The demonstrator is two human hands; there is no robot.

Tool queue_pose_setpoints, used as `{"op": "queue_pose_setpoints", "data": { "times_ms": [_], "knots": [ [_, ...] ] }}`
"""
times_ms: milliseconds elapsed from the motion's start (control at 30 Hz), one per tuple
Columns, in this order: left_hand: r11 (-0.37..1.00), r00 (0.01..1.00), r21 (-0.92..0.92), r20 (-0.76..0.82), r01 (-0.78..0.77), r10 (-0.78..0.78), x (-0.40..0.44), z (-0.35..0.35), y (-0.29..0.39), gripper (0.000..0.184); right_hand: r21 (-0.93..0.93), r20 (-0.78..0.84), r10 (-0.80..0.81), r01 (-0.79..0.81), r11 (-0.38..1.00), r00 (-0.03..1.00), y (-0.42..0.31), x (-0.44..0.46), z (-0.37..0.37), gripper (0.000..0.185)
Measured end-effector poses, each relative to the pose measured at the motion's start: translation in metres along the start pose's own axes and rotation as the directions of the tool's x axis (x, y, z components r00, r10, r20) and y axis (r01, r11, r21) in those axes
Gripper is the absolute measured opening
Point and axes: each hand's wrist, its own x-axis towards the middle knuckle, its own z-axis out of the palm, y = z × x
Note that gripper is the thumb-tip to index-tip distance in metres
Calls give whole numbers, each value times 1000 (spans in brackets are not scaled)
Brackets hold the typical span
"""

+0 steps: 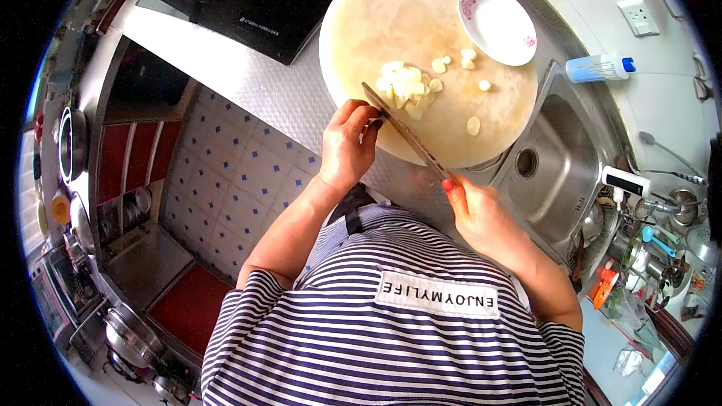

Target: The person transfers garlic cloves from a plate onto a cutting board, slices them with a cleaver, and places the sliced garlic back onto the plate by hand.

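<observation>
My right hand (477, 214) is closed around the handle of a kitchen knife (412, 139). Seen nearly edge-on, the blade slants up and left over the near edge of a round cutting board (376, 15). Bent fingers of my left hand (350, 146) press close against the left side of the blade; what they hold, if anything, is hidden. A pile of pale garlic slices (406, 84) lies just right of the knife tip. Farther right are several loose pieces and a single flat slice (474, 126). A white oval dish (496, 26) with pink flowers sits at the board's far right.
A steel sink (560, 173) adjoins the board on the right, with a blue-capped bottle (598, 68) behind it. The black gas stove (248, 11) is at the far left. Utensils and dishes crowd the right side. Red-fronted cabinets (139, 154) stand across the tiled floor.
</observation>
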Motion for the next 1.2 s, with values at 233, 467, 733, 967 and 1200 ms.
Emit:
{"op": "queue_pose_setpoints", "data": {
  "times_ms": [233, 467, 733, 967, 1200],
  "knots": [
    [1000, 1000, -13, -22, 5, -5, 0, 0, 1, 18, 54, -93, -91, 96, 994, 992, -1, -3, -1, 23],
    [999, 999, -36, -39, 3, -4, 0, 0, 3, 17, 47, 23, 3, -4, 999, 1000, -12, 3, -9, 23],
    [999, 999, -47, -52, -4, 2, 0, 1, 3, 15, 60, -75, -63, 68, 996, 995, -3, 1, -1, 24],
    [1000, 999, -25, -48, 13, -14, -1, -1, 5, 15, 36, 10, -27, 27, 999, 1000, -14, 2, -10, 23],
    [999, 998, -35, -60, 2, -4, 0, 0, 3, 16, 71, -42, -35, 38, 997, 998, -3, 8, 1, 21]
  ]
}}
